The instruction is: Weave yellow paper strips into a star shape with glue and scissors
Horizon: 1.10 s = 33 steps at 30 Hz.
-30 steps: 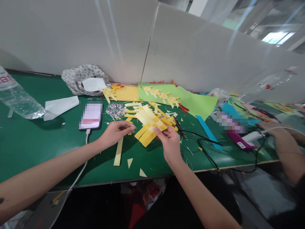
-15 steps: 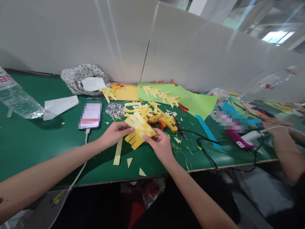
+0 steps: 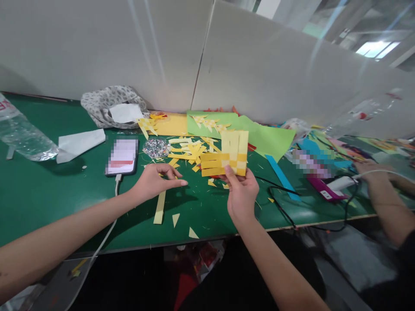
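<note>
Turned and shifted rightward, the woven yellow-and-cream paper piece (image 3: 234, 156) is pinched in the right hand (image 3: 242, 190), well right of the black rectangular phone (image 3: 122, 156); its yellow strips (image 3: 212, 165) point toward the left hand (image 3: 157, 179), fingers parted, nearer the phone.

Between the left hand (image 3: 164, 179) and the right hand (image 3: 241, 190), the worktop (image 3: 207, 211) lies open to its front edge (bar two flat offcuts (image 3: 193, 233)). Toward the back edge, the raised weave (image 3: 235, 147) and heaped scraps (image 3: 186, 151) obstruct. A white cable (image 3: 117, 185) crosses the front edge at left; rightward, a black cord (image 3: 279, 186) loops near it.
</note>
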{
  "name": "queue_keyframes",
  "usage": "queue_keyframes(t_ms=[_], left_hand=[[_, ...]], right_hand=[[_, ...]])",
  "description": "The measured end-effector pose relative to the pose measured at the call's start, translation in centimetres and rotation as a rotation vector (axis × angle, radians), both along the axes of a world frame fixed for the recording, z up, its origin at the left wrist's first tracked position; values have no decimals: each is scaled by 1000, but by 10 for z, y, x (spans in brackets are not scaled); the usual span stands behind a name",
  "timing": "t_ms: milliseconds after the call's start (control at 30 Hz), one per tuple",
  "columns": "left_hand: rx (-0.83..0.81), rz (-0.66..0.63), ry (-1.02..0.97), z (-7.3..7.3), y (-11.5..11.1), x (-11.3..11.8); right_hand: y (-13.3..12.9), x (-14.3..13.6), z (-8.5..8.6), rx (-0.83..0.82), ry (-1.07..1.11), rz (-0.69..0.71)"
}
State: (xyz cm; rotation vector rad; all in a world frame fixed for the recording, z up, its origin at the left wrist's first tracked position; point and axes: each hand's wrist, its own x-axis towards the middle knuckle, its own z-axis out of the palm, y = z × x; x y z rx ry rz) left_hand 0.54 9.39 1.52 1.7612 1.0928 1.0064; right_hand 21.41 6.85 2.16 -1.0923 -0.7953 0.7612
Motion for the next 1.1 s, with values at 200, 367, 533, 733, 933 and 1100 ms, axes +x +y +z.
queue_keyframes(t_ms=[200,367,533,733,933,1100], left_hand=[[77,-33,36,2,-3,1],[7,-72,21,-4,-3,4],[-42,-141,141,-5,-2,6],[-38,-139,134,-6,0,4],[-33,-156,65,-6,1,0],[25,-65,99,-8,1,0]], right_hand=[[-4,-6,-3,-20,-111,24],[-12,-16,-8,-94,-201,322],[-12,-19,-11,-141,-218,355],[1,-4,-1,-47,-12,87],[8,15,10,56,109,-60],[13,30,12,106,70,-299]])
